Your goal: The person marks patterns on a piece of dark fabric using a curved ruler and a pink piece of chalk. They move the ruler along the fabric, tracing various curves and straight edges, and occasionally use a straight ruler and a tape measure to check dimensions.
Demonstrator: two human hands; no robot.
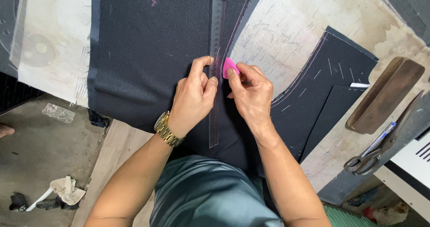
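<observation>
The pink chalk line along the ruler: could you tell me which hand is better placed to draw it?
Right: the right hand already pinches the pink chalk at the ruler edge, while the left hand presses it down.

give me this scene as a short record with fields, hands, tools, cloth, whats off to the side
left hand: presses clear ruler onto dark fabric; gold watch on wrist
right hand: pinches pink tailor's chalk at the ruler's edge
fabric: lies flat, with a pink chalk curve
table: worn, covered in marks
side: scissors, blue pen, wooden block at right
</observation>
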